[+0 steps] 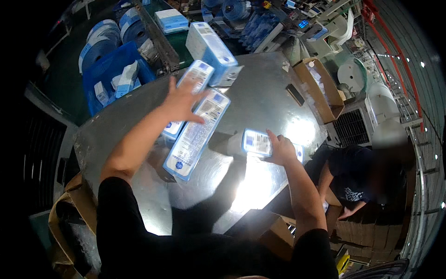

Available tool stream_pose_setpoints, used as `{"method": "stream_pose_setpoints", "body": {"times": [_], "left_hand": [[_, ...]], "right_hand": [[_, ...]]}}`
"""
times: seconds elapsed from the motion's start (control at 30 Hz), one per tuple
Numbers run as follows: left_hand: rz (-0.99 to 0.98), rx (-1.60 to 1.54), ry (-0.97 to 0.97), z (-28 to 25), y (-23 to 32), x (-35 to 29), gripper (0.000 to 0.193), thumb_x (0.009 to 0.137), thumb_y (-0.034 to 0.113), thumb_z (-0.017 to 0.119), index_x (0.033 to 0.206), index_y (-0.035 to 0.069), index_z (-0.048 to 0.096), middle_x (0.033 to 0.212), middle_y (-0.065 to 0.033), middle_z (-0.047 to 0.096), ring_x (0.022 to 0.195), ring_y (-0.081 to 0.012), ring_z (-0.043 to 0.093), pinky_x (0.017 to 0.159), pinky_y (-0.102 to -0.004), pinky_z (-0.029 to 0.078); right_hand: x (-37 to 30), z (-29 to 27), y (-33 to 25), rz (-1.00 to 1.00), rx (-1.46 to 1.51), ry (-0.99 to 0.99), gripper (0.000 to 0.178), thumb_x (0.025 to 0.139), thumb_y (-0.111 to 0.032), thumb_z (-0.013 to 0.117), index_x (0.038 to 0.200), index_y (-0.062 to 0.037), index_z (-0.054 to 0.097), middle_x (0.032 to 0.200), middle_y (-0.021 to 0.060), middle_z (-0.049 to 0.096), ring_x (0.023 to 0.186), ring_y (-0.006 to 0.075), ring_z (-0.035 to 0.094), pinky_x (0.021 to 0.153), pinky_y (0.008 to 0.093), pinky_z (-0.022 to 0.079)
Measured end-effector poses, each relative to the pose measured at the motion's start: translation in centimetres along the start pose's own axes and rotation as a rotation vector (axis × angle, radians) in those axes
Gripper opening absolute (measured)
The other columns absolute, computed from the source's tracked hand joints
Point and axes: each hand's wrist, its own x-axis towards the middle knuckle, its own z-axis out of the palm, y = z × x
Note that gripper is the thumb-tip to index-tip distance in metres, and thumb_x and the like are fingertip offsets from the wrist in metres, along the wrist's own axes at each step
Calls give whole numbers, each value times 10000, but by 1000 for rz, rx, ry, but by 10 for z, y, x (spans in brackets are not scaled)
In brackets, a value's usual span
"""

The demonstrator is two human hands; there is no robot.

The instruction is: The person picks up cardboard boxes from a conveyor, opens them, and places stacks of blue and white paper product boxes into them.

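My left hand (181,103), fingers spread, lies over two long white-and-blue boxes standing side by side on the metal table (260,83). The nearer one (197,135) shows printed text and a barcode along its narrow top face. Part of the farther one (199,74) is covered by my hand. To the right, my right hand (282,149) grips another white-and-blue box (257,142) from above, its fingers bent over the top; one end of that box shows past my wrist. A larger white-and-blue box (211,49) stands beyond my left hand, at the table's far edge.
A blue crate (95,86) with packs in it sits at the far left. On the right are a dark phone-like object (295,95) and an open cardboard box (320,90). Another person (360,181) works at the right, near cardboard boxes. Machinery with blue film rolls stands behind.
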Motion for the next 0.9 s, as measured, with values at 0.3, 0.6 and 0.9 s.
{"method": "stream_pose_setpoints", "body": {"times": [0.3, 0.6, 0.9], "left_hand": [[-429, -388, -330, 2, 55, -78, 1233, 586, 577, 799, 1515, 195, 84, 1207, -281, 563, 1084, -421, 584, 896, -431, 481], [-597, -1115, -450, 39, 85, -287, 925, 767, 471, 699, 1474, 110, 224, 1174, -194, 601, 986, -324, 624, 779, -392, 510], [-726, -1370, -633, -1, 116, -314, 642, 828, 335, 662, 1356, 46, 439, 1248, -153, 564, 1155, -258, 545, 956, -410, 453]], "right_hand": [[-32, 74, -117, 37, 1323, 209, 1009, 751, -403, 780, 1415, 12, 143, 1228, 242, 541, 1139, 332, 556, 960, 391, 447], [-178, 142, -105, -337, 1713, -839, 855, 826, -313, 712, 1439, -59, 173, 1322, 183, 471, 1260, 305, 462, 1018, 504, 433], [-203, 169, -122, -384, 1777, -503, 968, 744, -201, 776, 1426, -40, 108, 1305, 189, 482, 1228, 344, 480, 1031, 502, 416]]}}
